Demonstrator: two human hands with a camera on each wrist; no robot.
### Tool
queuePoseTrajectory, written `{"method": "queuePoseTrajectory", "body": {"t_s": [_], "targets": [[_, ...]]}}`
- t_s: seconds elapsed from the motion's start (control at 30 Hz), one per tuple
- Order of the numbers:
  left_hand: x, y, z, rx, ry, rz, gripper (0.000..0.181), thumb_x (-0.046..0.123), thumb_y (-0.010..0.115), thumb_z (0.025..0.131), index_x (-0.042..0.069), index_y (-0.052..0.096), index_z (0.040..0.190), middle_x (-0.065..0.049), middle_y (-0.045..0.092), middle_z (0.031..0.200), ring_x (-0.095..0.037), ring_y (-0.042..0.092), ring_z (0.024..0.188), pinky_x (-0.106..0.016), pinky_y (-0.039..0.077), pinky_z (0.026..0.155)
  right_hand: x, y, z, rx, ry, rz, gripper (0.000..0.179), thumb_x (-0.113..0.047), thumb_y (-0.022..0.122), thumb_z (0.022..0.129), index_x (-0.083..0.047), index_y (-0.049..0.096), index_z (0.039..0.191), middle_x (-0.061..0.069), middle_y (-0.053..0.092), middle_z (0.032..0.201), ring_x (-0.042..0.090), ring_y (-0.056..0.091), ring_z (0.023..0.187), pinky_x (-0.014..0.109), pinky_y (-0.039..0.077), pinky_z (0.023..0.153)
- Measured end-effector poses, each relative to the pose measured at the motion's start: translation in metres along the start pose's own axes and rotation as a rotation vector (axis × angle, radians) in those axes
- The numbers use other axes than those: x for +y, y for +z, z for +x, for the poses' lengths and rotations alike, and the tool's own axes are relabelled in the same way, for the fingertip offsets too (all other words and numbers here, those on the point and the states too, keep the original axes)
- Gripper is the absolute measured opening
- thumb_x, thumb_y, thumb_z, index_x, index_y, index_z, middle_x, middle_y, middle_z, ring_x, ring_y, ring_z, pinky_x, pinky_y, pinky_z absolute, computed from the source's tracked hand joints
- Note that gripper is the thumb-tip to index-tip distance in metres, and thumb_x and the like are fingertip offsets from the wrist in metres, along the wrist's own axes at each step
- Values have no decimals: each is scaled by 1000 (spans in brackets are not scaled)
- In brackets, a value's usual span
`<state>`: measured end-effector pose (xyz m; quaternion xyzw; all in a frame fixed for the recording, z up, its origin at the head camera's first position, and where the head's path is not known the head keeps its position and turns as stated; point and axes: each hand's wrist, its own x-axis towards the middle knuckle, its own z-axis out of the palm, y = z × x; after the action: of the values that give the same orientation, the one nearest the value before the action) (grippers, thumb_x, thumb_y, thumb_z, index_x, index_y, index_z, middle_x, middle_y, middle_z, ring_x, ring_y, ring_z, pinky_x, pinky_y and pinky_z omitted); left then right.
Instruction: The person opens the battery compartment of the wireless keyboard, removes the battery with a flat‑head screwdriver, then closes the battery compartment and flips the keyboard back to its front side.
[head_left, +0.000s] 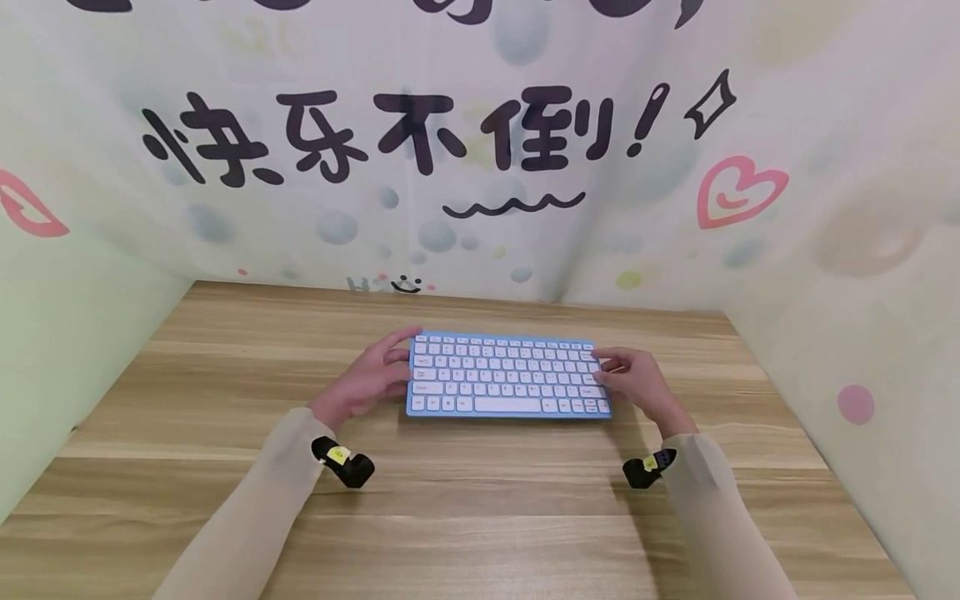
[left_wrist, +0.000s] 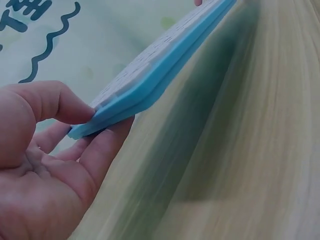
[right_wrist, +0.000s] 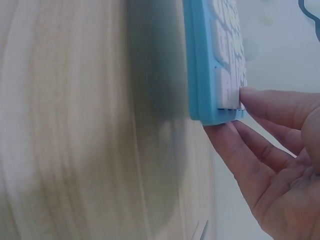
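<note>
A light-blue computer keyboard with white keys is held level between both hands, its spacebar row facing me. My left hand pinches its left end, the thumb on top and fingers beneath. At the opposite end my right hand grips it the same way, with the thumb by the keys and fingers underneath. Both wrist views show a gap and a dark shadow between the keyboard's underside and the wooden table, so it is raised off the surface.
The wood-grain table extends around the keyboard on all sides. Behind it hangs a white cloth backdrop with black lettering, and pale side walls stand left and right. A small black camera is strapped on each wrist.
</note>
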<state>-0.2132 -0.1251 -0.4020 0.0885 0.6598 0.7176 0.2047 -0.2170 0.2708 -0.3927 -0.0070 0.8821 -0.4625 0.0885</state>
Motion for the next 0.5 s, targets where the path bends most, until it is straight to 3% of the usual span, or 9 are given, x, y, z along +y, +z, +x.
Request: {"method": "queuePoseTrajectory", "body": {"t_s": [0.23,0.5], "targets": [[10,-3,-3,-18,1,-21,71,-10,48,85,12,21,146,-25,43,132,-26,59,101,-41,48,84,1,-1,3,-14,6,2,42,-10,63,87,0,53,126,22,55,110,27,55,89,38,53,71],[18,-5,-6,-42,16,-18,67,-9,47,86,10,20,145,-27,44,131,-27,59,102,-48,43,88,-4,2,2,-35,19,7,42,-9,62,87,-1,51,128,22,54,112,28,55,90,42,52,74]]}}
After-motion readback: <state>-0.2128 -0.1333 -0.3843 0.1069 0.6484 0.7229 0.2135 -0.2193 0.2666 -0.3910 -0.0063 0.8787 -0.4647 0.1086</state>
